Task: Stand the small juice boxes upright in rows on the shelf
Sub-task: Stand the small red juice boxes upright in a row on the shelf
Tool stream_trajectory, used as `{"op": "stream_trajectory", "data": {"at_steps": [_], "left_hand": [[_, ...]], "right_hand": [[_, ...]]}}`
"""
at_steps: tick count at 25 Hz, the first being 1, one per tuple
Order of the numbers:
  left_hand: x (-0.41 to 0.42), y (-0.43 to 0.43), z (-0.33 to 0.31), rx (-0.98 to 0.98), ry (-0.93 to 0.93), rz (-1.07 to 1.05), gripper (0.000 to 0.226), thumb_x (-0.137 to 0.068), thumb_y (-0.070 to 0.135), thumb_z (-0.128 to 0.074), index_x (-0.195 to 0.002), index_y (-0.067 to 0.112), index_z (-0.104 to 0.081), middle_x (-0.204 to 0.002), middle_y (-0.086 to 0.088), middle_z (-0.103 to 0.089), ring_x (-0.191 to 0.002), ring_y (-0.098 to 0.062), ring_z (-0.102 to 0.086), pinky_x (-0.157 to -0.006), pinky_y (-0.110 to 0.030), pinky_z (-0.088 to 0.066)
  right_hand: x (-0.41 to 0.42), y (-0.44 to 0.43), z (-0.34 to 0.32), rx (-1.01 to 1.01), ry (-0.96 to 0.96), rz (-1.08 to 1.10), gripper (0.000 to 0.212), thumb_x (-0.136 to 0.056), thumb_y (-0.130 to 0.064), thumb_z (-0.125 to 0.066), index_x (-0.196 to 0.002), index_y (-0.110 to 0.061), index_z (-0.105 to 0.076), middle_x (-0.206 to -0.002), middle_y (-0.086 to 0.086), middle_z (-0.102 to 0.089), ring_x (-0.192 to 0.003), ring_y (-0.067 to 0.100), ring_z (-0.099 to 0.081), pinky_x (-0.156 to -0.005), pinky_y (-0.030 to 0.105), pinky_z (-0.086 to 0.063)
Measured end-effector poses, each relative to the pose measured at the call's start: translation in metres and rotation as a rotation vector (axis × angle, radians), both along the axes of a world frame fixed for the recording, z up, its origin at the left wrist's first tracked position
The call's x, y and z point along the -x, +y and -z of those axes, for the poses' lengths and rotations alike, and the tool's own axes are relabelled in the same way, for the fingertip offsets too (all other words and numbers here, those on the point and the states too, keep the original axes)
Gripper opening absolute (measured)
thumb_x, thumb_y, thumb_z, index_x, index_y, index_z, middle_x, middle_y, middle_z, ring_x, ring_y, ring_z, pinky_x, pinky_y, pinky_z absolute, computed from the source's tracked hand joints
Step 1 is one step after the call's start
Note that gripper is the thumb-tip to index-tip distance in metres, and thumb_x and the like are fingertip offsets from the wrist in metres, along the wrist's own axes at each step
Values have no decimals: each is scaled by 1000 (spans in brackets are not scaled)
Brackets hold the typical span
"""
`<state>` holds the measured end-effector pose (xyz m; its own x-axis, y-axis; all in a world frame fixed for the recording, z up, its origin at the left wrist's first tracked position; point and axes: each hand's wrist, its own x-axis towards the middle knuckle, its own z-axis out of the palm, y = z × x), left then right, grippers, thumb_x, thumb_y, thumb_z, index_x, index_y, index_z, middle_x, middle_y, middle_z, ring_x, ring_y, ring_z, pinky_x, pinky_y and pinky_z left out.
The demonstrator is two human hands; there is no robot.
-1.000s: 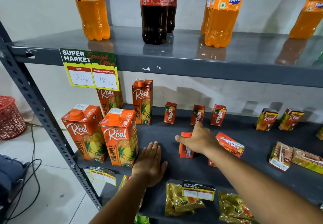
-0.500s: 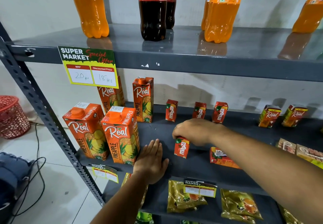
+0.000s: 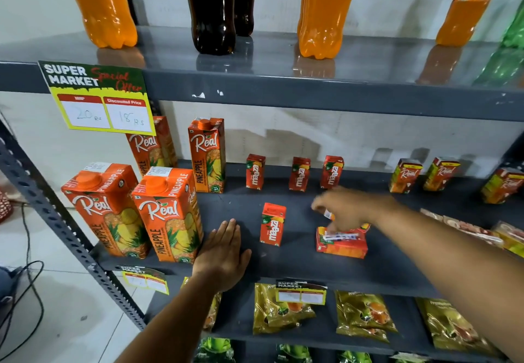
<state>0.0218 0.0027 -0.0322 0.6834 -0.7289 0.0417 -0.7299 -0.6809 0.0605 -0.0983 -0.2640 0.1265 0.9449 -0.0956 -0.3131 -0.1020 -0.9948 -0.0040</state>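
On the grey middle shelf (image 3: 286, 267) three small red Maaza juice boxes (image 3: 299, 174) stand upright along the back. A fourth Maaza box (image 3: 272, 225) stands upright alone nearer the front. To its right a Maaza box (image 3: 341, 243) lies flat with its straw side up. My right hand (image 3: 347, 208), blurred, hovers just above and behind it with fingers curled down over another orange box; the grip is unclear. My left hand (image 3: 224, 252) lies flat, palm down, on the shelf's front edge, holding nothing.
Tall Real pineapple cartons (image 3: 167, 215) stand at the shelf's left, touching my left hand's side. Small Real boxes (image 3: 405, 175) stand upright at the back right; others (image 3: 465, 226) lie flat at the right. Soda bottles (image 3: 212, 11) fill the shelf above, snack packets (image 3: 283, 308) the one below.
My right hand let go of the front Maaza box, which now stands upright alone, and moved right onto the lying boxes. The left hand has stayed flat on the shelf.
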Motion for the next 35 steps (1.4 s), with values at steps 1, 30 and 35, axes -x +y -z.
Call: {"op": "stream_trajectory", "data": {"at_steps": [1, 30, 35], "left_hand": [[0, 0, 0, 5, 0, 3, 74, -96, 57, -13, -151, 10, 2, -162, -7, 5, -147, -19, 9, -113, -32, 10], [3, 1, -2, 47, -3, 12, 73, -96, 56, -16, -152, 10, -1, -163, -7, 1, -148, -19, 6, -114, -32, 7], [4, 0, -4, 39, -4, 18, 72, -98, 54, -16, -151, 9, -1, -163, -8, 3, -148, -21, 7, -115, -33, 7]], "right_hand": [[13, -4, 14, 39, 91, 49, 56, -69, -37, -78, -118, -21, -54, -118, 6, -62, -100, 23, -58, -82, 36, -50], [11, 21, 23, -109, -365, 511, 42, -72, -40, -70, -108, -20, -66, -119, 6, -65, -103, 25, -61, -82, 36, -52], [10, 12, -3, 151, -126, -120, 49, -83, -15, -67, -130, -25, -54, -133, -1, -57, -122, 24, -53, -93, 40, -49]]}}
